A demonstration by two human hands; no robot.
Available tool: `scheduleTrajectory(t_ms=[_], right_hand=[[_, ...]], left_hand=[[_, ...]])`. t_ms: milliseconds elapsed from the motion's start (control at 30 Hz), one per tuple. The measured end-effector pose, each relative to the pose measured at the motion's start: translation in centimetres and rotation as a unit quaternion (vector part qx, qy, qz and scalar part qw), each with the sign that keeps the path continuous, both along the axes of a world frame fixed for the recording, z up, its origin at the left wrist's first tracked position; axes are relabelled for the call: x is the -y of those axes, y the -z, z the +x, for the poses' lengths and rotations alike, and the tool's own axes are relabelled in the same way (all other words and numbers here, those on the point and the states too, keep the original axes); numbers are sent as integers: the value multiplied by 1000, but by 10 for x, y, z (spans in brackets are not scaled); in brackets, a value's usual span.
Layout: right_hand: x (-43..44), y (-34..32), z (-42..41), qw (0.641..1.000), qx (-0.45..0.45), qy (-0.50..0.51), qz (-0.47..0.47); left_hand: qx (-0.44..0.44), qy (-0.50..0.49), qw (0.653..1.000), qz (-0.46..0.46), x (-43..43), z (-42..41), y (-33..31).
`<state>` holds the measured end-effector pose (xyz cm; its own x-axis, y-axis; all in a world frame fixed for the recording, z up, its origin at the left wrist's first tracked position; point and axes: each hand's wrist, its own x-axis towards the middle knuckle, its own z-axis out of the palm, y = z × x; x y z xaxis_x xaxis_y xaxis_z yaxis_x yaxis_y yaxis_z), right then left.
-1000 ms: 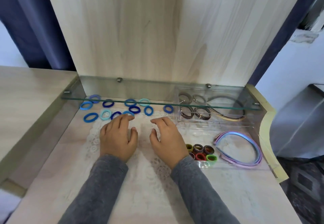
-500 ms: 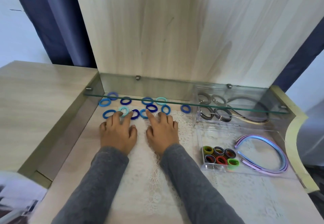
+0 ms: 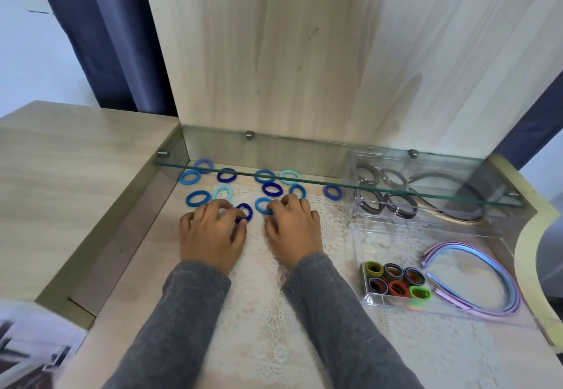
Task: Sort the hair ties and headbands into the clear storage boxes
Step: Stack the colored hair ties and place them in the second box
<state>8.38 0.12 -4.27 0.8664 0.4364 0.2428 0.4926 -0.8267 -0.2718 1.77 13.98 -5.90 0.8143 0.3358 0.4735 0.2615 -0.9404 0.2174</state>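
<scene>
Long grey knit sleeves [image 3: 189,306], bare hands.

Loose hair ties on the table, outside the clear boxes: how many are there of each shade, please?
Aqua hair ties: 2
Dark navy hair ties: 3
Mid or light blue hair ties: 7
Total: 12

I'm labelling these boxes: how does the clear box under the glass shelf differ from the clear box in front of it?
The far box sits mostly under the glass shelf; the near box lies in the open. The far box holds grey and dark hair ties; the near box holds multicoloured ties. The far box has dark headbands; the near box has pastel headbands, blue and pink. Both are clear, with ties left and headbands right.
</scene>
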Motion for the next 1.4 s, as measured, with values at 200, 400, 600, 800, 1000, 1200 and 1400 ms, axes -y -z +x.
scheduleTrajectory(t_ms=[200,400,600,800,1000,1200,1400], right_hand=[[6,8,3,998,32,-4,59],[8,16,9,991,58,16,118],[8,15,6,983,72,-35,166],[12,13,1,979,105,-125,118],[14,11,1,982,96,-139,90],[16,10,2,987,53,-90,125],[14,13,4,995,-1,-21,100]], left_hand=[[-14,42,999,-23,2,-2,-3],[-33,83,993,-75,1,-4,-9],[-13,82,990,-116,-1,-4,-10],[16,-78,990,-119,-19,-6,-12],[-20,-134,981,-142,-43,-2,-7],[8,-117,980,-160,-52,5,2],[47,-94,977,-184,-53,-1,4]])
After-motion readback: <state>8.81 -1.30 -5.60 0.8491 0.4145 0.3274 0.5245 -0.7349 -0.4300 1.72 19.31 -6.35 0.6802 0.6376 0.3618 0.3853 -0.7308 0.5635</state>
